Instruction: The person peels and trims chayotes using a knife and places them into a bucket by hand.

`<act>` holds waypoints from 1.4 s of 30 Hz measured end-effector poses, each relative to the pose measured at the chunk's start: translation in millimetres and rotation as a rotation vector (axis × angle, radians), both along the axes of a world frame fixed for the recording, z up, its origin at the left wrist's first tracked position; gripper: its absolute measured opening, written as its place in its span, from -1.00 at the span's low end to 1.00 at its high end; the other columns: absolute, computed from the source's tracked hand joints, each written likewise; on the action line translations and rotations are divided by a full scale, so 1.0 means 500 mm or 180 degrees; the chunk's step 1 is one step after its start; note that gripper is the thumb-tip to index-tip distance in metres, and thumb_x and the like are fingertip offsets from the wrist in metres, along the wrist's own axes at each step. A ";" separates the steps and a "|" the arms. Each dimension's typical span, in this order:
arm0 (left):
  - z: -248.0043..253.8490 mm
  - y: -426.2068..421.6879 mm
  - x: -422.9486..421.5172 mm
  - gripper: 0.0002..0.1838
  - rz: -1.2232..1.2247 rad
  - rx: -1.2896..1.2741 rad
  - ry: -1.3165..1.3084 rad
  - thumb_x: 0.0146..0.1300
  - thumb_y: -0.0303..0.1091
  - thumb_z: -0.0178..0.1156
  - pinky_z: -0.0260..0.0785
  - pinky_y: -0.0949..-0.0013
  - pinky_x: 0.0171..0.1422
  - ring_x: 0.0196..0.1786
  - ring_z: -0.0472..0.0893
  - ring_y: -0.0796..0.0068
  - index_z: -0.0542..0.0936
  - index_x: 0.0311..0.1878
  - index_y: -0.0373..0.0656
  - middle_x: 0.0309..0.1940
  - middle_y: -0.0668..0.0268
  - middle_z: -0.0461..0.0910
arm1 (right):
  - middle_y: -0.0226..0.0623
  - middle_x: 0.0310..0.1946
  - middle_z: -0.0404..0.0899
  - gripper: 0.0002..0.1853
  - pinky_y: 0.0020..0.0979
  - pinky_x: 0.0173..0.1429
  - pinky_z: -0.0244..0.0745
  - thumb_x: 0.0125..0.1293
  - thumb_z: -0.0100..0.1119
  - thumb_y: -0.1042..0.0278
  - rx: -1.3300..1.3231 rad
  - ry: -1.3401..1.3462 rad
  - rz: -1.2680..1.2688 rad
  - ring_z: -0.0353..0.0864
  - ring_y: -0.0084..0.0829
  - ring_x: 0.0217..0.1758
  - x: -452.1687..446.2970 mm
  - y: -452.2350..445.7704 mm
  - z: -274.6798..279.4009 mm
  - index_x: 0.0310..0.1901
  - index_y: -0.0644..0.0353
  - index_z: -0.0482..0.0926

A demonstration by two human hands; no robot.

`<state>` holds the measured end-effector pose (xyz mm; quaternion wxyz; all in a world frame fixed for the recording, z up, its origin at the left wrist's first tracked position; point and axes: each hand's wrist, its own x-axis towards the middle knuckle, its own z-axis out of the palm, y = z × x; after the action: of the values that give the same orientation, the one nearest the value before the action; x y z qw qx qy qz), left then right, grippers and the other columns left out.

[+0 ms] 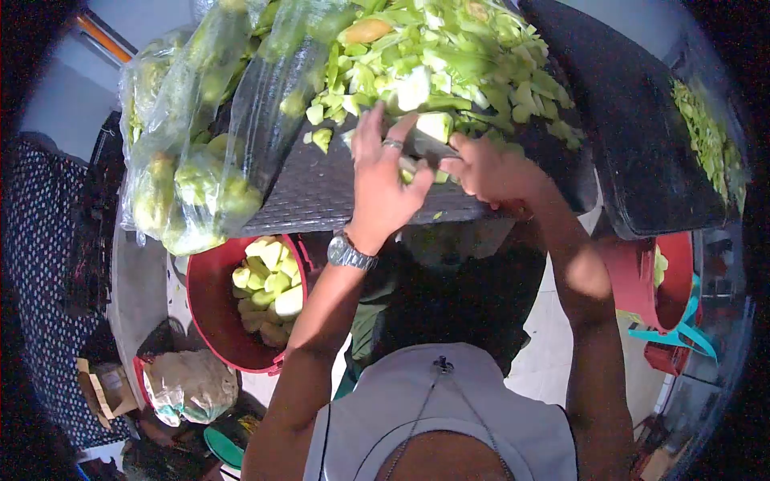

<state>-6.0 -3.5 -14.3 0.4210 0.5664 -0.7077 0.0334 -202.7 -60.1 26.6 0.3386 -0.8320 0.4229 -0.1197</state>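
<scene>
On the dark woven tabletop (309, 192), cutting seemed under way: the right hand (497, 170) gripped a knife (427, 147); the left hand (382, 186) pinched green vegetable (407, 171). The next cut called for clear fingertips.

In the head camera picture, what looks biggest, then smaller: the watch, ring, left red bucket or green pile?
1. Green pile
2. Left red bucket
3. Watch
4. Ring
</scene>
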 end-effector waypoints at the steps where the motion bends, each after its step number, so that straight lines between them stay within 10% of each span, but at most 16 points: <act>1: -0.002 0.011 0.006 -0.22 0.0076 -0.0031 0.0055 0.08 -0.21 0.40 0.08 -0.16 0.56 0.46 0.26 -0.32 0.40 0.38 -0.28 0.39 -0.28 0.30 | -0.41 -0.59 0.42 -0.65 -0.38 -0.58 0.41 0.51 0.12 0.05 0.1115 0.0129 -0.0277 0.41 -0.52 -0.67 0.005 -0.006 0.033 -0.06 0.23 0.41; 11: 0.052 0.009 0.102 -0.17 0.1198 0.0406 -0.0492 0.04 -0.27 0.50 0.35 -0.04 0.37 0.34 0.40 -0.20 0.36 0.39 -0.27 0.34 -0.19 0.34 | -0.37 -0.51 0.54 -0.55 -0.47 -0.65 0.31 0.56 0.03 0.18 0.0641 -0.0451 -0.0987 0.35 -0.62 -0.72 -0.063 -0.020 0.052 0.33 0.28 0.35; 16: 0.099 -0.033 0.068 -0.46 0.1045 0.0424 -0.0587 0.13 -0.05 0.44 0.55 0.05 0.04 0.03 0.66 -0.07 0.63 0.00 -0.32 0.01 -0.18 0.61 | -0.37 -0.52 0.54 -0.60 -0.48 -0.66 0.26 0.54 0.10 0.19 0.0697 -0.0667 -0.1105 0.34 -0.62 -0.74 -0.088 -0.006 0.035 0.24 0.28 0.46; 17: 0.119 -0.039 0.046 -0.45 0.1043 0.1170 -0.0540 0.18 0.13 0.38 0.57 0.04 -0.14 -0.23 0.72 -0.04 0.68 -0.24 -0.30 -0.32 -0.09 0.69 | -0.38 -0.53 0.54 -0.61 -0.48 -0.66 0.25 0.53 0.12 0.18 0.0765 -0.0686 -0.1172 0.34 -0.62 -0.74 -0.088 0.004 0.040 0.21 0.29 0.49; 24: 0.085 -0.125 -0.018 -0.17 0.0443 0.1302 -0.0065 0.12 0.36 0.37 0.58 0.01 -0.11 -0.19 0.73 -0.10 0.59 0.00 -0.37 -0.31 -0.12 0.71 | -0.31 -0.51 0.60 -0.61 -0.23 -0.30 0.49 0.43 0.21 0.05 0.0323 -0.0954 -0.1634 0.58 -0.38 -0.48 -0.101 0.049 0.026 -0.03 0.29 0.57; 29: 0.080 -0.151 -0.092 -0.11 0.0707 0.1238 0.0294 -0.04 -0.13 0.54 0.60 0.03 0.00 -0.09 0.72 -0.14 0.35 0.30 -0.39 -0.20 -0.17 0.71 | -0.53 -0.60 0.39 -0.71 -0.52 -0.64 0.22 0.49 0.22 0.13 0.0244 -0.1514 -0.1897 0.31 -0.69 -0.69 -0.114 0.068 0.005 -0.05 0.22 0.54; 33: 0.055 -0.162 -0.121 -0.15 0.0311 0.1037 0.0885 -0.04 -0.31 0.49 0.58 0.14 0.08 -0.05 0.72 -0.08 0.34 0.30 -0.51 -0.17 -0.18 0.70 | -0.44 -0.57 0.49 -0.68 -0.41 -0.55 0.32 0.47 0.21 0.09 0.0608 -0.1790 -0.2153 0.42 -0.57 -0.64 -0.118 0.093 0.026 -0.07 0.22 0.56; 36: 0.008 -0.194 -0.099 -0.34 -0.0182 0.1004 0.2096 0.04 -0.38 0.44 0.58 0.17 0.05 -0.09 0.73 0.04 0.44 0.20 -0.48 -0.17 -0.10 0.71 | -0.51 -0.61 0.38 -0.72 -0.51 -0.66 0.21 0.50 0.19 0.11 0.0779 -0.2148 -0.2143 0.30 -0.67 -0.72 -0.122 0.104 0.024 -0.08 0.18 0.52; 38: 0.001 -0.205 -0.081 -0.67 -0.1294 0.2120 0.4673 0.29 -0.38 0.23 0.55 0.18 -0.14 -0.20 0.69 0.11 0.55 0.07 -0.33 -0.19 0.11 0.69 | -0.50 -0.64 0.40 -0.74 -0.46 -0.65 0.25 0.51 0.15 0.10 0.0771 -0.2141 -0.2000 0.34 -0.62 -0.72 -0.134 0.101 0.013 -0.09 0.15 0.51; 42: 0.022 -0.147 -0.042 -0.46 -0.3204 0.1922 0.7006 0.52 0.02 -0.18 0.43 -0.04 0.14 -0.07 0.58 0.12 0.50 0.17 -0.29 -0.06 0.10 0.60 | -0.47 -0.64 0.42 -0.68 -0.46 -0.65 0.24 0.56 0.05 0.03 0.1056 -0.2313 -0.1908 0.35 -0.61 -0.73 -0.122 0.113 0.010 -0.12 0.16 0.50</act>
<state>-27.2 -76.8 -3.5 0.6087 0.0339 -0.0971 -0.7867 -263.6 -3.6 31.5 0.5425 -0.5133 0.5115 -0.4250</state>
